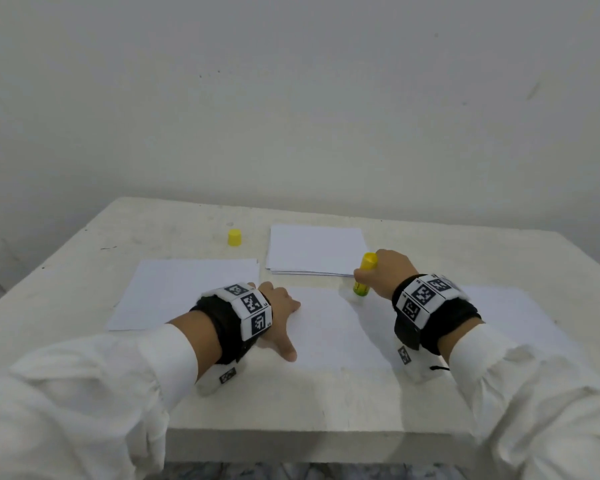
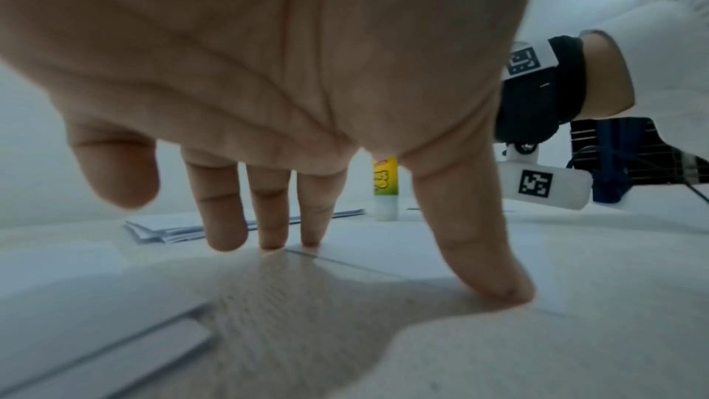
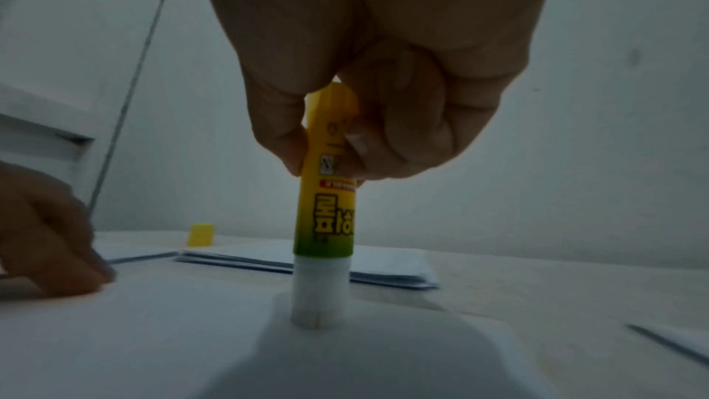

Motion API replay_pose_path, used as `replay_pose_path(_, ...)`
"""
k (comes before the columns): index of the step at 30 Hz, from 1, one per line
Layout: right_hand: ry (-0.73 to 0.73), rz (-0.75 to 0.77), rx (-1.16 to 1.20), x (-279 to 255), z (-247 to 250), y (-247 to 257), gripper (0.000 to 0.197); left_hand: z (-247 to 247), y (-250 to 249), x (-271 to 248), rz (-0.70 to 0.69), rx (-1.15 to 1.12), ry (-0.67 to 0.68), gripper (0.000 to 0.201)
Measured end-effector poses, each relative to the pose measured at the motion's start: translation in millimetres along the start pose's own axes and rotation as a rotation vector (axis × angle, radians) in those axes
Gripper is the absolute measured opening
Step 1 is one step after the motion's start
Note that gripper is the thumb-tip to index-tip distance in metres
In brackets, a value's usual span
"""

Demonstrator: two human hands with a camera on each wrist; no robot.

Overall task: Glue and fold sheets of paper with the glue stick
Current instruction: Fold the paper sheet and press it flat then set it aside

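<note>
Glue stick pressed upright onto the sheet nearest the bench edge.

The sheet (image 1: 329,334) lies flat on the bench (image 1: 84,258). The left hand (image 1: 278,313) rests on the sheet's left edge, fingers (image 2: 268,211) straight and spread, tips touching paper. On the sheet's far right corner the right hand (image 1: 388,271) grasps the glue stick (image 3: 326,217), its fingers (image 3: 387,144) curled round the upper barrel, white tip on the paper. Beyond the sheet lie a paper stack (image 1: 316,251), a second sheet (image 1: 187,292) to the left, and farthest, the yellow cap (image 1: 234,237).

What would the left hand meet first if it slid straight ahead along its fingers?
Probably the stack of paper beyond the left hand; the glue stick stands off to the right, though depth is unclear.
</note>
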State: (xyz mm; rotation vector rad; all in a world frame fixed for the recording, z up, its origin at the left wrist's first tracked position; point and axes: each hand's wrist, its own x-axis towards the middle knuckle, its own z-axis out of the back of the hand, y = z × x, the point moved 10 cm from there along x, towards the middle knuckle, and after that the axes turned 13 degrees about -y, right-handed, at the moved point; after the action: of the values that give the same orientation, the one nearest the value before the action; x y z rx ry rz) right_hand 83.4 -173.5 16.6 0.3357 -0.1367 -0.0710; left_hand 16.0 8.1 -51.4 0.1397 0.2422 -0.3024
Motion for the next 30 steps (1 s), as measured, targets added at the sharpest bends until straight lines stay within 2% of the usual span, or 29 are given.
replay_pose_path(5, -0.037, -0.102, -0.052, 0.8, 23.1, -50.2, 0.032, 5.1, 0.6, 3.1, -0.008, 0.038, 0.003, 0.108)
replay_pose_path(7, -0.047, -0.12, -0.027, 0.9, 26.8, -57.1, 0.033, 4.3, 5.8, 1.9, 0.038, -0.011, 0.032, 0.11)
replay_pose_path(11, -0.223, -0.072, 0.251, -7.3, 45.0, -35.3, 0.02, 1.3, 17.1, -3.9, 0.127, -0.085, 0.092, 0.12)
replay_pose_path(12, -0.217, -0.029, 0.306, -11.6, 45.2, -20.2, 0.017, 1.9, 18.0, -4.9, 0.129, -0.078, 0.099, 0.125)
replay_pose_path(14, -0.074, 0.087, 0.35, -23.5, 30.1, 20.0, 0.018, 3.5, 20.0, -6.8, 0.138, -0.068, 0.111, 0.132)
replay_pose_path(16, 0.107, 0.204, 0.27, -38.9, 4.9, 59.4, 0.026, 3.7, 21.2, -7.9, 0.148, -0.061, 0.118, 0.134)
replay_pose_path(17, 0.153, 0.251, 0.218, -44.1, -5.9, 74.5, 0.031, 3.8, 21.0, -8.2, 0.148, -0.059, 0.117, 0.134)
replay_pose_path(21, 0.165, 0.291, 0.145, -47.4, -27.8, 99.6, 0.033, 3.7, 19.0, -10.0, 0.146, -0.047, 0.106, 0.129)
replay_pose_path(26, 0.209, 0.348, 0.179, -66.9, -27.0, 101.0, 0.033, 6.9, 18.1, -12.1, 0.144, -0.058, 0.107, 0.126)
replay_pose_path(30, 0.257, 0.394, 0.193, -96.6, -24.8, 96.6, 0.027, 10.7, 8.6, -13.2, 0.085, -0.016, 0.085, 0.121)
